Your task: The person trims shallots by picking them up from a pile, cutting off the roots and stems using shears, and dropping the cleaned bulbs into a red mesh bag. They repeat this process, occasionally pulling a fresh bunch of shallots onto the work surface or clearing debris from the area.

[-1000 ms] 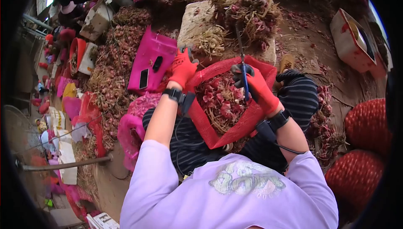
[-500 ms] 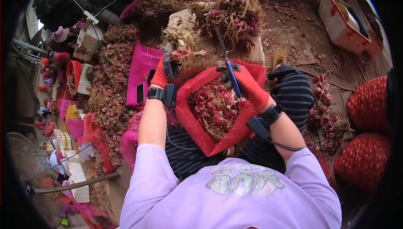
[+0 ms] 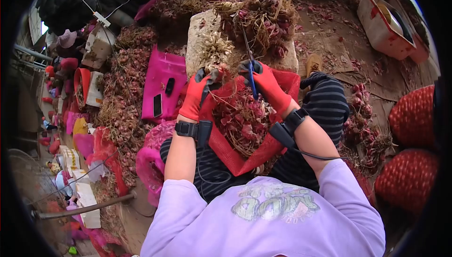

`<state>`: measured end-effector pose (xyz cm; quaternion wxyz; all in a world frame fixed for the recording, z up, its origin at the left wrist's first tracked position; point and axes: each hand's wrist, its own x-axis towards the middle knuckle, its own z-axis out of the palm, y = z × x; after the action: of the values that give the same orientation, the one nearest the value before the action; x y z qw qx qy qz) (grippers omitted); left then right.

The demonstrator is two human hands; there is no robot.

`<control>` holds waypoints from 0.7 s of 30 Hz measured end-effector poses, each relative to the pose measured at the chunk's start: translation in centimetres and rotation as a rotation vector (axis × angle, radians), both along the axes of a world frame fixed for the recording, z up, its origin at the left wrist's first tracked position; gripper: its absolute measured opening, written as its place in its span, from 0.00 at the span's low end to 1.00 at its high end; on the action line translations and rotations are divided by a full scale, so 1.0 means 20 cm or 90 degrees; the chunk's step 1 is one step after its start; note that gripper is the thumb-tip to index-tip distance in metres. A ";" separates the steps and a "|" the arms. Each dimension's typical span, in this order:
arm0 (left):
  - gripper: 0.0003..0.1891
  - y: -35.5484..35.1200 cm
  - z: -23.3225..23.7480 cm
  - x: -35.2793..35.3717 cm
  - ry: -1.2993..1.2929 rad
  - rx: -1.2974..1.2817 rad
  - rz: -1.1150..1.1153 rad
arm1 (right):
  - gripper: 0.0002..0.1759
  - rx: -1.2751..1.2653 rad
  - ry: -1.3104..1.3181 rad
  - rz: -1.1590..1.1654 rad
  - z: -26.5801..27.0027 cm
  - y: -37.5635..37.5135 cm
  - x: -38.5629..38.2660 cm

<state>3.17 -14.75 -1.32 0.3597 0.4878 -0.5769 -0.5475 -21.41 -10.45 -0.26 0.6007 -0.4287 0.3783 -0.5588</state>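
Note:
My left hand, in a red glove with dark fingers, is closed around a bunch of dried shallots whose pale, cut stalk ends fan away from me. My right hand, gloved alike, grips blue-handled shears, their long blades pointing away over the block. Whether the blades are apart is hard to see. Below both hands a red mesh bag gapes between my knees, holding red skins and dry trimmings. Just beyond the hands is a pale foam block bearing a heap of untrimmed shallots.
At left, a magenta sheet carries a phone and a small black device. A long shallot pile lies beyond it. On the right are full red mesh sacks, loose shallots and a white box.
My left hand has come right and toward me with the shallot bunch, its stalks now pointing away. My right hand has shifted slightly left with the shears, so the hands are closer together.

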 end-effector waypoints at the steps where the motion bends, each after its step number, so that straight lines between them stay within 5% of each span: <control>1: 0.10 0.05 0.06 -0.05 0.067 0.025 0.001 | 0.15 -0.007 -0.036 -0.001 0.01 -0.02 0.01; 4: 0.12 0.15 0.15 -0.20 0.200 0.107 0.052 | 0.09 0.036 -0.032 0.030 0.01 -0.11 0.03; 7: 0.13 0.09 -0.10 -0.16 0.218 0.118 0.175 | 0.10 0.014 -0.049 0.079 -0.04 -0.14 0.13; 9: 0.13 0.05 -0.14 -0.03 0.506 0.264 0.032 | 0.13 0.010 0.043 0.114 -0.10 -0.17 0.19; 12: 0.18 -0.01 -0.23 0.05 0.420 0.150 0.148 | 0.17 0.058 0.172 0.050 -0.15 -0.21 0.23; 13: 0.20 0.05 -0.06 -0.01 0.285 0.047 0.222 | 0.20 0.111 0.173 0.101 0.08 -0.13 0.16; 15: 0.28 0.04 -0.01 0.07 -0.074 -0.044 0.296 | 0.18 -0.011 0.231 0.091 0.01 -0.17 0.16; 17: 0.29 0.02 -0.02 0.10 -0.145 -0.164 0.277 | 0.23 -0.064 0.206 0.169 0.15 -0.09 0.11; 21: 0.31 0.01 0.00 0.12 -0.180 -0.219 0.289 | 0.33 0.296 0.205 0.401 0.24 0.05 0.08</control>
<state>5.55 -14.57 -1.29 0.4664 0.6075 -0.5816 -0.2742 -19.87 -9.39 4.57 0.7561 -0.4584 0.4337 -0.1736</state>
